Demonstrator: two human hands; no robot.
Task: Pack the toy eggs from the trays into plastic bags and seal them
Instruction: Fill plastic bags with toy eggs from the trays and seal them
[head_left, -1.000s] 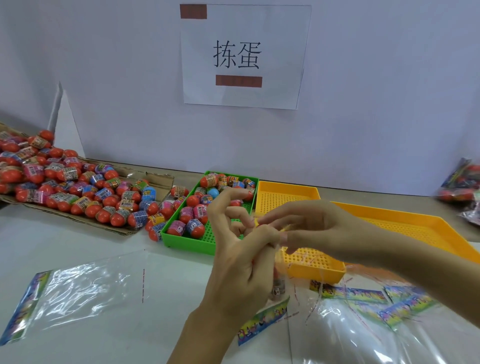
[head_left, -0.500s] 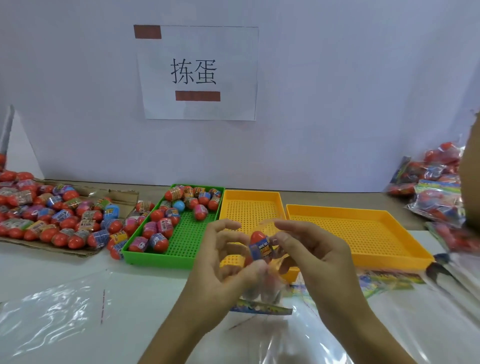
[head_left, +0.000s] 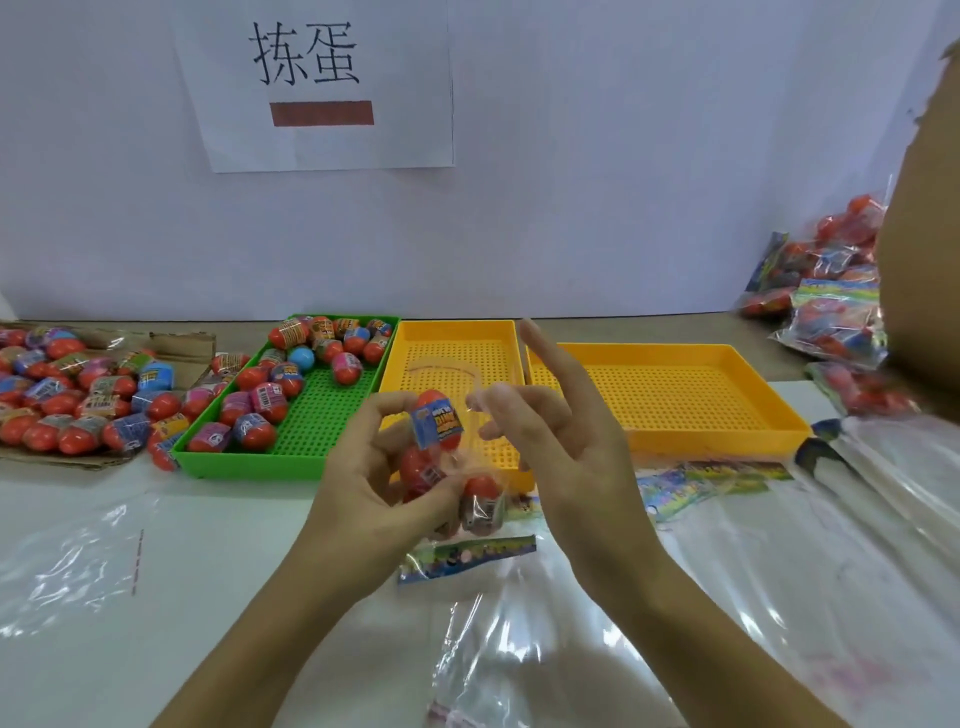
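A: The left hand (head_left: 363, 483) has its fingers curled round a small clear plastic bag (head_left: 470, 499) with toy eggs (head_left: 439, 426) inside, held up above the white table (head_left: 218, 540).

B: And the right hand (head_left: 561, 447)?

A: Fingers spread and loose, index pointing up; its fingertips (head_left: 480, 402) sit right at the bag's top edge. Whether they pinch the film, I cannot tell (the plastic is clear and blurred there).

B: Where are the other eggs?

A: From the one head view: some lie in the green tray (head_left: 311, 452) just behind the left hand, mostly at its far and left parts. More loose ones are heaped on a flat piece of cardboard (head_left: 176, 343) to the left of that tray.

B: The yellow ones?

A: A small yellow tray (head_left: 452, 358) touches the green one, and a larger yellow tray (head_left: 670, 395) sits just beside it on the right.

B: Anything else?

A: Filled bags (head_left: 826, 312) piled at far right, flat empty bags (head_left: 727, 597) on the near table, and a paper sign (head_left: 322, 83) on the wall.
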